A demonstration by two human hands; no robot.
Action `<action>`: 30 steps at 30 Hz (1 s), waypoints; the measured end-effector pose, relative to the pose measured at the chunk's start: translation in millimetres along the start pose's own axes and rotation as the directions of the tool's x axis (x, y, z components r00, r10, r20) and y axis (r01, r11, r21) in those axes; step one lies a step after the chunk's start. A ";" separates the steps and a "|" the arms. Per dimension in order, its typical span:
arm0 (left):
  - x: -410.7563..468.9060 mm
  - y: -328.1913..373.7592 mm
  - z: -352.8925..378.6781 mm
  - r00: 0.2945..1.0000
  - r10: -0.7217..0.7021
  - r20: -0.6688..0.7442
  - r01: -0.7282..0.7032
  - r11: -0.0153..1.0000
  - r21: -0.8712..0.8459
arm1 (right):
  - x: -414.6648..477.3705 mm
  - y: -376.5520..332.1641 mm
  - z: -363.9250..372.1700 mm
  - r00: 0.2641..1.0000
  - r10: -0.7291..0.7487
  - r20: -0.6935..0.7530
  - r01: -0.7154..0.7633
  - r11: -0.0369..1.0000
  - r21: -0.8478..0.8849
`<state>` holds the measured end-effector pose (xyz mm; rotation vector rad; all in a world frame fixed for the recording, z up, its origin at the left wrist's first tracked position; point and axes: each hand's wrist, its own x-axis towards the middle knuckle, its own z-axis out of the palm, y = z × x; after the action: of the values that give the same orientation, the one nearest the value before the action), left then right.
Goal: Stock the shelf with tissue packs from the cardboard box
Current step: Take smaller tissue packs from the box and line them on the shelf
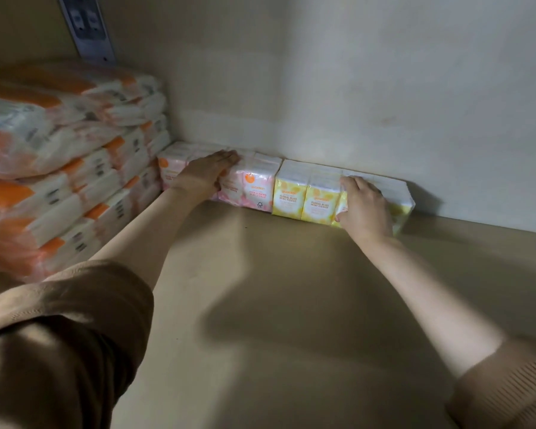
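Both arms reach deep into a dim shelf [291,289], brown sleeves [65,345] pushed up past the elbows. At about nine o'clock a tall stack of orange-and-white plastic-wrapped packs [59,168] fills the left side of the shelf, crowding right up against the row being set along the back wall [353,88]; its print is too blurred to read. A grey metal bracket [89,26] with slots hangs at eleven o'clock above that stack.

The row sits at roughly twelve o'clock, hard against the wall. The pink tissue pack [254,188] stands on the left, touching the stack's foot, and the yellow tissue pack [310,193] stands just beside it on the right, the two touching. The left hand [205,178] lies flat and spread over the pink pack's top and front, fingers together, pressing rather than gripping. The right hand [365,205] curls over the yellow pack's right part, fingers on top and thumb down the front, clasping it.

The yellow fronts read "FLORAL BLISS MINI TISSUE". The pink front shows an orange dot and "MINI TISSUE"; the line above is unclear.
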<state>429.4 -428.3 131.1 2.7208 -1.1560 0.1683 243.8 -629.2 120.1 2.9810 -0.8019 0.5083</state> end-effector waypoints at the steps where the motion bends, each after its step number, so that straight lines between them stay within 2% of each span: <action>1: 0.3 0.0 0.1 1.000 -0.001 -0.002 0.001 1.000 0.000 | 2.5 0.2 1.0 1.000 0.005 0.000 -0.005 1.000 0.002; 10: -0.1 -0.8 4.5 0.999 0.011 -0.033 -0.012 1.000 -0.016 | 18.8 -1.5 1.4 1.000 -0.003 0.027 0.004 1.000 -0.028; 17: -9.8 -11.1 6.8 0.996 0.067 -0.053 -0.067 0.998 0.004 | 18.8 -0.5 -9.9 0.994 -0.039 0.105 0.045 0.998 -0.051; 20: -16.4 -17.7 6.5 0.995 0.047 -0.089 -0.047 0.999 -0.004 | 18.1 -1.5 -14.5 0.989 -0.033 0.146 0.038 0.999 -0.026; 22: -20.8 -23.0 5.6 0.993 0.051 -0.111 -0.051 0.999 0.003 | 17.5 -2.1 -14.6 0.990 -0.029 0.136 0.031 0.999 -0.012; 26: -25.3 -30.3 5.6 0.977 0.164 -0.136 -0.157 0.986 0.062 | 16.7 -3.0 -12.5 0.994 -0.028 0.109 0.029 1.000 -0.004; 30: -23.0 -30.1 7.6 0.979 0.137 -0.149 -0.133 0.990 0.037 | 18.0 -2.7 -12.8 0.995 -0.027 0.098 0.027 1.000 0.003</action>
<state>435.5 -393.2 116.0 2.5997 -1.3022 0.4041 255.8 -634.4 138.1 3.0344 -0.7663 0.3639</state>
